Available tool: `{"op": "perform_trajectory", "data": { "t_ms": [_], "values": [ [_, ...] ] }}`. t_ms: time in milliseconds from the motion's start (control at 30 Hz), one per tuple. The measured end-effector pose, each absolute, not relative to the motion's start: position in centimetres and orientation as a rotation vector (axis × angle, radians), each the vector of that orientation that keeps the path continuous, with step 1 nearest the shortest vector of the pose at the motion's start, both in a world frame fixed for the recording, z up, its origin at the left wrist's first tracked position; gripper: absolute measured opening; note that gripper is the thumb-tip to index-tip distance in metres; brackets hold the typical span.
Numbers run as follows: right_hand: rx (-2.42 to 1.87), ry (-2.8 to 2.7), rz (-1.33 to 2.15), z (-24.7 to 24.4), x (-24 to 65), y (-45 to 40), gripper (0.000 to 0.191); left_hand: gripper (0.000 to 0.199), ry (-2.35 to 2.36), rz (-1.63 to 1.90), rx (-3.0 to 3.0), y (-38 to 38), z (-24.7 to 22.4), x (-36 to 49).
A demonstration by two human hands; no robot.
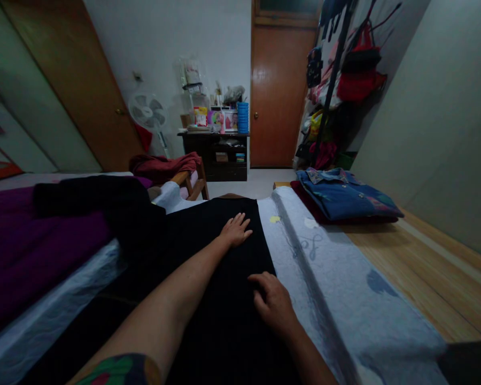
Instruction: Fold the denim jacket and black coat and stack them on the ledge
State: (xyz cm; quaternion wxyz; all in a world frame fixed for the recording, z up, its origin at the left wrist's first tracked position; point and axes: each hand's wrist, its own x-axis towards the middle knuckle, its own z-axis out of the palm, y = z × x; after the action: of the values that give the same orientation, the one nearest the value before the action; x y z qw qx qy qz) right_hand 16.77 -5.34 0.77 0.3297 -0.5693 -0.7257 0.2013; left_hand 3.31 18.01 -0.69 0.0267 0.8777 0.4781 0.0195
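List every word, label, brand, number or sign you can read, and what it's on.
"Lo", cursive, on the pale printed sheet; an uncertain reading, and the letters after it are unclear.
Yellow-and-red packet on the dark cabinet: print too small and blurred to read.
No other legible text, brand, number or sign.

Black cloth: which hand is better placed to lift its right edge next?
Right, likely: the right hand sits over that edge, fingers curled; the left hand lies flat, further in on the black cloth.

Unclear cursive lettering (309, 247) on pale sheet (344, 289)
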Motion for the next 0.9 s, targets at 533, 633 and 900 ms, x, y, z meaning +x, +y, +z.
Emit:
{"op": "perform_trajectory", "data": {
  "t_ms": [533,633,900],
  "values": [
    [-1.485,-1.899,0.505,1.0,16.9,-5.4,0.034,0.034,1.551,0.161,2.773,11.2,3.2,2.5],
    [-1.472,-1.899,0.521,1.0,17.0,-5.3,0.035,0.033,1.494,0.08,2.753,8.1,3.6,0.6],
    [-1.458,-1.905,0.548,1.2,16.9,-5.2,0.034,0.059,1.427,0.122,2.583,1.9,1.2,-2.3]
  ]
}}
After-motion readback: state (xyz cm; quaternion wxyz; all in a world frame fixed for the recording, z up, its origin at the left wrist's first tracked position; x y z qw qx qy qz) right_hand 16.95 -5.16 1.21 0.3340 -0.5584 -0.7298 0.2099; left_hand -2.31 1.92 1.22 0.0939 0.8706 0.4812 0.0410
